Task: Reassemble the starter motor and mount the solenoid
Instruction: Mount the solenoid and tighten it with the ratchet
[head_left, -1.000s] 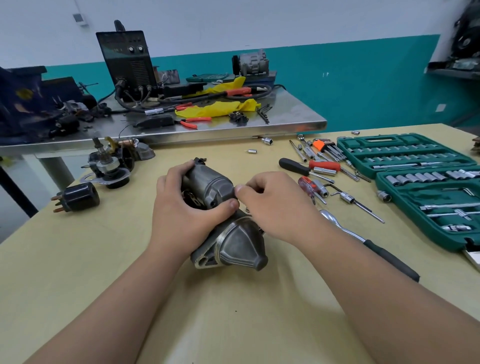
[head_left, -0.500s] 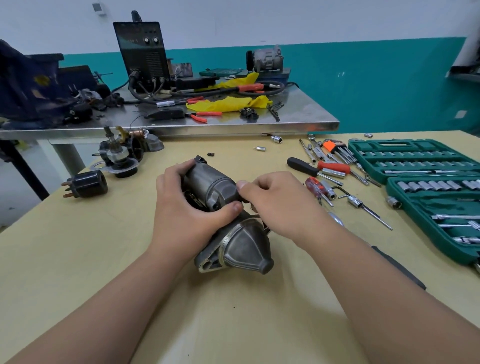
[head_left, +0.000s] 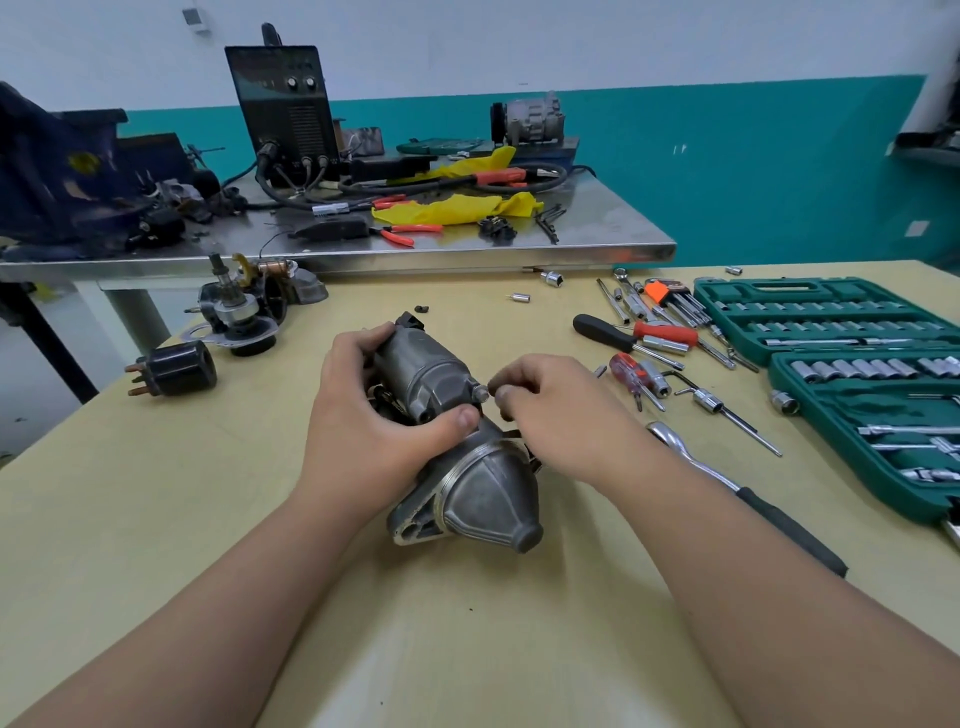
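The grey starter motor (head_left: 431, 371) lies on the yellow table (head_left: 156, 519) with its cone-shaped nose housing (head_left: 488, 499) towards me. My left hand (head_left: 369, 421) grips the cylindrical body from the left, thumb across the front. My right hand (head_left: 561, 410) has its fingers curled, and its thumb and index tips pinch a small silver bolt (head_left: 482, 392) that sticks out of the motor's right side. A black solenoid (head_left: 176, 369) with copper terminals lies apart at the left.
Loose starter parts (head_left: 244, 312) sit at the back left. Screwdrivers (head_left: 623, 338), a ratchet handle (head_left: 748, 493), loose sockets and hex keys lie to the right, beside two open green socket cases (head_left: 841, 322). A steel bench (head_left: 467, 244) with a welder stands behind.
My right hand has shifted slightly to the right, so the bolt head now shows between its fingertips and my left thumb. The camera has moved a little closer.
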